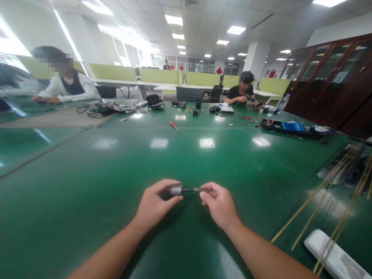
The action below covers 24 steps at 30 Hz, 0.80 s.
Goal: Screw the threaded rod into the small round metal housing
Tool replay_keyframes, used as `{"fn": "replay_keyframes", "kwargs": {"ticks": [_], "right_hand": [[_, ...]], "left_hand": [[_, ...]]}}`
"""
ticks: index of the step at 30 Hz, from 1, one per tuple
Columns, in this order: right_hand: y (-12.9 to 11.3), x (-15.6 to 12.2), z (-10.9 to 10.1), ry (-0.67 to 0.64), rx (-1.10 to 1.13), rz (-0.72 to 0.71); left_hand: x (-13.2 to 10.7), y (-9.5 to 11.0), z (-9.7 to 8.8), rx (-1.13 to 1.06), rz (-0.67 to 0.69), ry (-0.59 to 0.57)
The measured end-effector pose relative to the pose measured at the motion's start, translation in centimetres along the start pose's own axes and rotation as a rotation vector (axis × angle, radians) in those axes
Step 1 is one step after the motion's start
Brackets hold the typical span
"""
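Note:
Between my hands, low over the green table [110,174], is a silver metal cylinder [176,190] with a thin dark rod [190,190] running from its right end. Its exact kind is unclear. My left hand [155,201] has thumb and fingers closed around the cylinder from the left side. The rod's far end sits in the pinched fingertips of my right hand [217,201], which partly cover it. Rod and cylinder lie in one line, roughly level; whether they are joined I cannot tell.
Toward the far side lies a red screwdriver [173,125]. Yellowish sticks [310,197] and a white elongated object [337,255] are at the right. A black tray [290,130] with blue items stands farther back. People sit at the far left and across the table.

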State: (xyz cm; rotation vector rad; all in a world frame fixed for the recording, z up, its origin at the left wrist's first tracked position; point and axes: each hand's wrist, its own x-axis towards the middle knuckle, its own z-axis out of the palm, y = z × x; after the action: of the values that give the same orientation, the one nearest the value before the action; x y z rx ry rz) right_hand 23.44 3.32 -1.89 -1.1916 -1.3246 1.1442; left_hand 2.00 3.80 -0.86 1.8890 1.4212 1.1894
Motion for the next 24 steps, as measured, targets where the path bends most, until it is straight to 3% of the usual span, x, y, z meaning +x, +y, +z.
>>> {"fn": "replay_keyframes", "kwargs": {"ticks": [5,10,13,18,21,24], "right_hand": [[0.2,0.0,-0.1,0.004,0.052,0.0],[0.7,0.5,0.0,0.066,0.309,0.07],[1.0,0.7,0.3,0.062,0.343,0.117],[0.7,0.5,0.5,0.016,0.263,0.075],[0.3,0.3,0.6,0.013,0.238,0.059],[0.1,0.3,0.6,0.001,0.221,0.05]], "left_hand": [[0.0,0.0,-0.1,0.006,-0.013,0.0],[0.2,0.0,-0.3,0.074,-0.073,0.038],[0.5,-0.3,-0.2,-0.125,-0.168,0.091],[0.9,-0.4,-0.3,-0.442,-0.36,0.246],[0.2,0.5,-1.9,-0.489,-0.401,0.282],[-2.0,1.8,-5.4,-0.356,-0.434,0.25]]}}
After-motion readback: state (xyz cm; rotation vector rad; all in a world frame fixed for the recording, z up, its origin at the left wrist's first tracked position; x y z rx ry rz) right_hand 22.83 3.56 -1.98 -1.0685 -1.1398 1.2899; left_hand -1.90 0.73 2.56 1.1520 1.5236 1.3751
